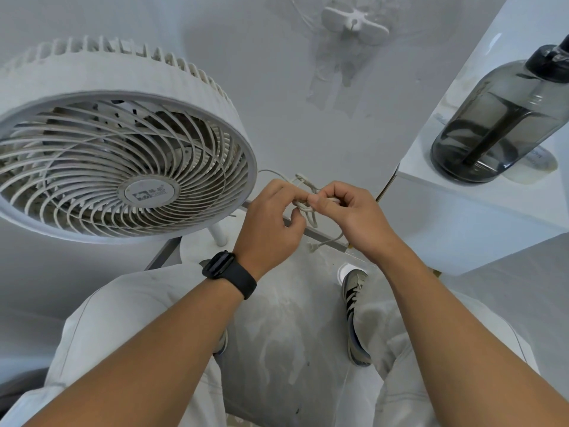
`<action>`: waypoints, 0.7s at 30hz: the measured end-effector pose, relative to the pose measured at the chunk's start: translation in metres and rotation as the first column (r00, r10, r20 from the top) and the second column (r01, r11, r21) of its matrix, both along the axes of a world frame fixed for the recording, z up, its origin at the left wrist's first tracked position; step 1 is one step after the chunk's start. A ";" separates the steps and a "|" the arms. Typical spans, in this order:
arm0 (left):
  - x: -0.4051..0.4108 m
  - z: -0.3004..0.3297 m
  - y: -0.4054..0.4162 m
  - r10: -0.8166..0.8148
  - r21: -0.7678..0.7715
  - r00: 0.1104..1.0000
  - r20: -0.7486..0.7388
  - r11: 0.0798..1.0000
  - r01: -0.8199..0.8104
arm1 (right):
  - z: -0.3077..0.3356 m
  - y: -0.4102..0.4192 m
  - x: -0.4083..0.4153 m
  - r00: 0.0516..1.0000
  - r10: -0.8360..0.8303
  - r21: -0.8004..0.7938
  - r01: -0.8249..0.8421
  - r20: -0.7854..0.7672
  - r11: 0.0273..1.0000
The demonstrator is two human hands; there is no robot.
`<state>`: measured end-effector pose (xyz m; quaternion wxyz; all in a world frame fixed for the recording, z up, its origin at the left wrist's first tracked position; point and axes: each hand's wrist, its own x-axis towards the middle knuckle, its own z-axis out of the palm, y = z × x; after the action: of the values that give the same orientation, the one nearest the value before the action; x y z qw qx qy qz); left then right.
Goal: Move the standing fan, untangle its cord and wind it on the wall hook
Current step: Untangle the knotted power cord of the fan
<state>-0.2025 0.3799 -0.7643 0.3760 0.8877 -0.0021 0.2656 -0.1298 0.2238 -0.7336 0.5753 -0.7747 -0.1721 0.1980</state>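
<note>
1. Pinching the thin, off-white cord (309, 208) with my left hand (271, 223) and right hand (354, 214), I am holding its knotted loops between curled fingers in front of me.
2. Standing just left of my hands, the standing fan (123, 149) is showing its round, ribbed plastic grille.
3. Sitting above on the wall, the white wall hook (354, 23) is bare.
4. Resting on the white ledge (480, 198) at right, a smoky translucent bottle (505, 118) is showing a straw inside.

Fan hub badge (150, 192): a round plate at the centre of the standing fan's (117, 143) front grille bears a small logo with characters beside it and a line of letters beneath (all too blurred to read). White shelf (480, 192): faint print shows beside the base of the dark bottle (505, 118), likewise illegible.
</note>
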 end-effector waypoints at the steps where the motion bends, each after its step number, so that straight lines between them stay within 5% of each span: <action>1: -0.001 0.001 -0.001 -0.002 -0.020 1.000 -0.017 1.000 0.001 | -0.001 0.000 0.001 1.000 -0.013 -0.004 0.013 0.017 1.000; 10: 0.005 -0.003 0.001 -0.022 -0.209 0.942 -0.335 0.976 -0.052 | -0.019 0.004 0.003 0.897 0.056 -0.196 0.034 0.438 0.980; 14: 0.008 0.001 0.003 -0.101 -0.400 0.909 -0.403 0.914 -0.076 | -0.022 0.008 -0.001 0.884 0.048 -0.177 0.040 0.465 0.983; 21: 0.007 0.006 -0.007 -0.125 -0.677 0.960 -0.251 0.732 -0.082 | -0.010 0.015 -0.011 0.940 -0.130 0.019 0.131 0.316 0.991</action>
<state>-0.1957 0.3726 -0.7584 0.6742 0.7163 0.1378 0.1156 -0.1406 0.2392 -0.7437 0.5512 -0.8068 -0.2100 0.0331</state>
